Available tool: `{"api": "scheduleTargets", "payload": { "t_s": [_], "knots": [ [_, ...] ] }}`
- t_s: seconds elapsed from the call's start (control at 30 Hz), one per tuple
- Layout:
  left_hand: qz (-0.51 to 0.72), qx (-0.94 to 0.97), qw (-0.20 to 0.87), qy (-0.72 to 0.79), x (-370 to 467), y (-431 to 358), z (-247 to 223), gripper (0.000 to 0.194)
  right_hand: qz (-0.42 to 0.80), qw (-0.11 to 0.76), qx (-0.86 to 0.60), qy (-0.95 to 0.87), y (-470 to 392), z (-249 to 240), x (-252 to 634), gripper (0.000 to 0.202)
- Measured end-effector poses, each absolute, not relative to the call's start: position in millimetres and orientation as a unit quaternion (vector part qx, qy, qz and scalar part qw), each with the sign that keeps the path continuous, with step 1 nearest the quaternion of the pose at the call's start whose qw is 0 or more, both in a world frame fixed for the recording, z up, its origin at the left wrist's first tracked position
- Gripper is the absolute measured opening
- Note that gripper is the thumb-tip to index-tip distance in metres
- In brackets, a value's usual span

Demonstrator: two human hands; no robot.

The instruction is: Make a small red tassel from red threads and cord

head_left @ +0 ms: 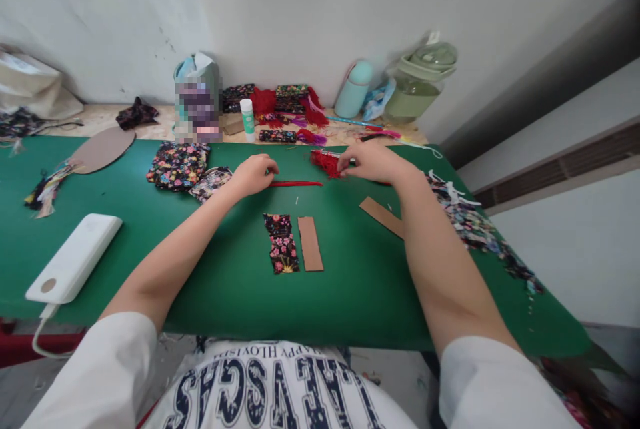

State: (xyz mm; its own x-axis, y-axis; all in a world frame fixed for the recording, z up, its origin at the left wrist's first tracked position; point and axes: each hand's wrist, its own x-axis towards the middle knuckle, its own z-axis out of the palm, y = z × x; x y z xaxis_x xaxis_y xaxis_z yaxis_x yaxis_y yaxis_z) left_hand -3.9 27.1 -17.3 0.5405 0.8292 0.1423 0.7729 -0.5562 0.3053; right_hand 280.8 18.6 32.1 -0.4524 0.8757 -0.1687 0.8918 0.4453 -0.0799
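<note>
Red thread [299,183] lies in a thin, straight bundle on the green table cover [350,312], in front of you and just beyond the middle. Your left hand [254,174] is at its left end with the fingers curled; whether they pinch the strands, you cannot tell from this view. Your right hand [371,161] reaches to a fluffy red tangle [326,163], fingertips at its right edge, and whether they have closed on any of it cannot be told either.

Nearer to you, a floral fabric strip [283,244] lies flat just beside an upright-lying cardboard strip [311,243]. A second cardboard piece [381,217] lies slantwise, partly behind your right forearm. Left of your left hand is a dark flowered cloth [179,165], with a paler patterned piece [211,183] between it and your wrist.

Farther out, a white power bank [75,259] with a cable sits at your left, and a brown oval board [106,150] lies beyond it. Multicoloured scraps [473,225] spread past your right forearm. Toward the wall stand a glue stick [248,120], a light-blue bottle [354,90] and a greenish jug [416,87].
</note>
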Motion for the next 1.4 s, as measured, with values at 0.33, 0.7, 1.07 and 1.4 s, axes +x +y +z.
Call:
{"api": "scheduleTargets", "payload": {
  "t_s": [0.33, 0.7, 1.07, 1.4],
  "knots": [
    [0.155, 0.874, 0.103, 0.449, -3, 26, -17, 0.030, -0.027, 0.083, 0.488, 0.869, 20, 11, 269, 0.025],
    [0.151, 0.870, 0.116, 0.454, -2, 24, -15, 0.031, -0.018, 0.094, 0.498, 0.862, 22, 3, 264, 0.021],
    [0.143, 0.874, 0.119, 0.450, 0, 23, -15, 0.030, -0.037, 0.069, 0.517, 0.852, 23, 2, 264, 0.015],
    [0.176, 0.870, 0.152, 0.435, 3, 23, -13, 0.030, -0.161, -0.230, 0.642, 0.714, 22, 22, 278, 0.030]
  ]
}}
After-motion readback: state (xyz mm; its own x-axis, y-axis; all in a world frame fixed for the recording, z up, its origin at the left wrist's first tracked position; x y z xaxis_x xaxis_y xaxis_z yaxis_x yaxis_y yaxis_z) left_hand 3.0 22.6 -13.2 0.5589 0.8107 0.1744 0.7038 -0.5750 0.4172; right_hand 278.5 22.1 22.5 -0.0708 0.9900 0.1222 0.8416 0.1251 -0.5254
